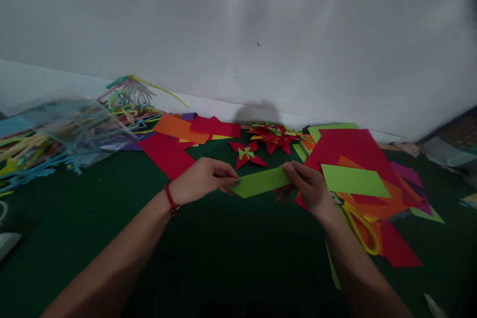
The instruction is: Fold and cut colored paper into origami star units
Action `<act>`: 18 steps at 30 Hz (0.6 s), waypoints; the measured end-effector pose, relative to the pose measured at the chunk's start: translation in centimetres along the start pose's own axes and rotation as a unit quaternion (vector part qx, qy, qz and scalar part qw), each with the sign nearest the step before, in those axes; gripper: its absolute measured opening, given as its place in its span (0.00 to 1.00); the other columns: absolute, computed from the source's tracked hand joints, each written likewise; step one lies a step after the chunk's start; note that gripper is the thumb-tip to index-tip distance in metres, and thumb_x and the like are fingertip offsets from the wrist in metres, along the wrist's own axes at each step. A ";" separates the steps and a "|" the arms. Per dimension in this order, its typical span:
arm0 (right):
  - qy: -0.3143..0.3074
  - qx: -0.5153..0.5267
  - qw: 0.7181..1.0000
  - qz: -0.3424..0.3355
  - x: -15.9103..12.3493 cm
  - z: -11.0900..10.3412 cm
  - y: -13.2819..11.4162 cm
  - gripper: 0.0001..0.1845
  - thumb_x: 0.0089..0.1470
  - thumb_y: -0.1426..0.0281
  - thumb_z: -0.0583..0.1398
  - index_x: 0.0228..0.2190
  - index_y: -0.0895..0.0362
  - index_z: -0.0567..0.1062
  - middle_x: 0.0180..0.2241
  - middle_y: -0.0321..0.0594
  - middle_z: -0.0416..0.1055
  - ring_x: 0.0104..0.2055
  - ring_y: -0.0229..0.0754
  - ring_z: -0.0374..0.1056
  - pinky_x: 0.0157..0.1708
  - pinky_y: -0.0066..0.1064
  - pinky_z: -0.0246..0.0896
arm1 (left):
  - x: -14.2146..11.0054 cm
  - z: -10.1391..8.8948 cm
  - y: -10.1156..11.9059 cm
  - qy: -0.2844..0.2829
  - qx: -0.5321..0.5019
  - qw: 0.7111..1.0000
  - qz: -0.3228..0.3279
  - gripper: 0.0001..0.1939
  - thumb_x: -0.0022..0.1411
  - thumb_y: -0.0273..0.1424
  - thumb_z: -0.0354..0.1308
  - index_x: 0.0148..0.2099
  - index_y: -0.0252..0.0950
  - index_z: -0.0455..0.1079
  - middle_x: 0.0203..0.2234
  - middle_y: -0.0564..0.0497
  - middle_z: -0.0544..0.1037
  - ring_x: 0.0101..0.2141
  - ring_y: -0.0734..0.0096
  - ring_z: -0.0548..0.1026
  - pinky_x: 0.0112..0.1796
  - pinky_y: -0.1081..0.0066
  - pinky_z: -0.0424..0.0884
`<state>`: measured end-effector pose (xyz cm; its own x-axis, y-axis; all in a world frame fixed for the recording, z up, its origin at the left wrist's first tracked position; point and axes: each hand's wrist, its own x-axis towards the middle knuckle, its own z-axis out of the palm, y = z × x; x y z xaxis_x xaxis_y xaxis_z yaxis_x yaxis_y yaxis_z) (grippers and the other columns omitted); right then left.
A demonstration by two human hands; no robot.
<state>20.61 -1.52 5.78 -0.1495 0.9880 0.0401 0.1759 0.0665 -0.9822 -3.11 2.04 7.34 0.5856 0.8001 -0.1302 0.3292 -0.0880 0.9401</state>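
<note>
A strip of light green paper is stretched between my two hands above the dark green table. My left hand, with a red band at the wrist, pinches its left end. The right end is gripped between the thumb and fingers of my right hand. Just beyond the strip lies a red cut-paper shape with a green piece on it. Behind that sits a pile of similar red, green and orange cut shapes. Scissors with yellow handles lie beside my right forearm, partly hidden by it.
On the right, red sheets, a green rectangle and orange paper overlap. Orange and red pieces lie left of centre. Pipe cleaners, some under clear plastic, fill the far left. A pale wall rises behind the table.
</note>
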 end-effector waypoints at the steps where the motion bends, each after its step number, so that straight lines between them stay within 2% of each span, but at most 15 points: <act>1: 0.004 0.001 1.000 0.000 0.0 -0.1 0.0 0.17 0.53 0.55 0.52 0.25 0.56 0.64 0.18 0.35 0.71 0.18 0.39 0.70 0.14 0.25 0.62 | -0.1 -0.1 0.1 -0.002 -0.015 1.000 -0.001 0.07 0.53 0.33 0.55 0.30 0.36 0.71 0.24 0.51 0.78 0.27 0.71 0.77 0.30 0.73 0.71; 7: -0.047 -0.015 0.999 0.014 -0.3 -0.9 -0.2 0.17 0.55 0.56 0.51 0.28 0.57 0.66 0.18 0.37 0.72 0.16 0.38 0.69 0.13 0.25 0.59 | -0.4 -0.2 0.5 0.047 0.016 0.999 0.014 0.07 0.54 0.33 0.54 0.27 0.36 0.69 0.20 0.52 0.77 0.23 0.71 0.77 0.27 0.75 0.71; 9: -0.046 -0.021 0.999 0.012 -0.4 -1.1 -0.3 0.16 0.55 0.57 0.50 0.30 0.57 0.66 0.17 0.37 0.72 0.15 0.38 0.68 0.12 0.24 0.58 | -0.4 -0.2 0.5 0.052 0.038 0.998 0.020 0.08 0.55 0.34 0.53 0.28 0.36 0.70 0.21 0.52 0.77 0.24 0.72 0.76 0.27 0.76 0.71; 14: -0.036 -0.030 0.999 0.004 -0.5 -1.1 -0.5 0.14 0.56 0.59 0.50 0.31 0.58 0.66 0.16 0.35 0.71 0.14 0.37 0.67 0.13 0.24 0.58 | -0.3 0.5 0.4 0.014 0.106 0.994 0.033 0.09 0.54 0.35 0.53 0.35 0.38 0.71 0.28 0.53 0.77 0.30 0.72 0.74 0.30 0.77 0.67; 16: -0.051 -0.030 0.998 0.012 -0.5 -0.7 -0.5 0.14 0.56 0.59 0.50 0.31 0.58 0.66 0.16 0.34 0.71 0.15 0.37 0.67 0.13 0.23 0.59 | -0.1 1.0 0.3 -0.009 0.118 0.993 0.030 0.11 0.56 0.37 0.52 0.37 0.37 0.71 0.27 0.54 0.76 0.29 0.74 0.72 0.27 0.78 0.65; 18: -0.054 -0.023 0.998 0.022 -0.4 -0.2 -0.4 0.15 0.56 0.59 0.50 0.28 0.57 0.66 0.15 0.34 0.70 0.14 0.36 0.67 0.13 0.23 0.59 | 0.0 1.5 0.1 -0.008 0.141 0.989 0.038 0.13 0.58 0.37 0.49 0.34 0.36 0.72 0.23 0.55 0.73 0.25 0.76 0.69 0.24 0.79 0.61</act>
<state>20.81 -1.88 6.19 -0.2445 0.9693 -0.0246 0.2293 0.0332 -0.9728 -1.91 1.16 6.97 0.6270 0.7758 -0.0703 0.4763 -0.3104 0.8227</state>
